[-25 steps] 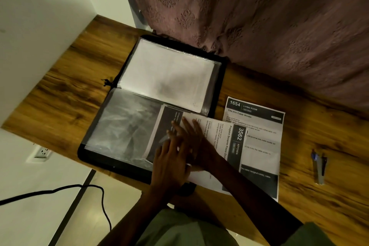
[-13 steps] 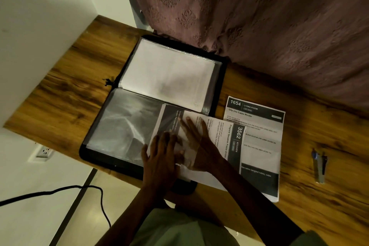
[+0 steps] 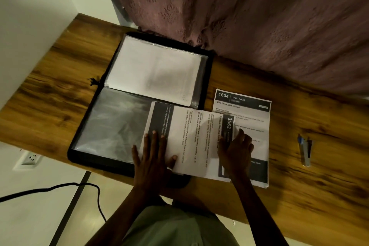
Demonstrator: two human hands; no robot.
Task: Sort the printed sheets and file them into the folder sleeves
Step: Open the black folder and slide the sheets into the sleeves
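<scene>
The left hand (image 3: 151, 156) presses straight fingers flat on the sheet (image 3: 189, 138), at its left end over the sleeve (image 3: 111, 126). The right hand (image 3: 236, 152) covers its right end with bent fingers; whether they grip it is unclear.

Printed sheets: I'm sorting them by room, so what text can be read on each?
"3562": top sheet, header.
"Prepare Sesame Paste": top sheet, title; the rest is under the right hand.
"1654": bottom sheet, header.
"LIVING ROOM": bottom sheet, header.
"Clip Into Cable Winder": bottom sheet, title.
Smaller print on both sheets: too small or blurred to read.
</scene>
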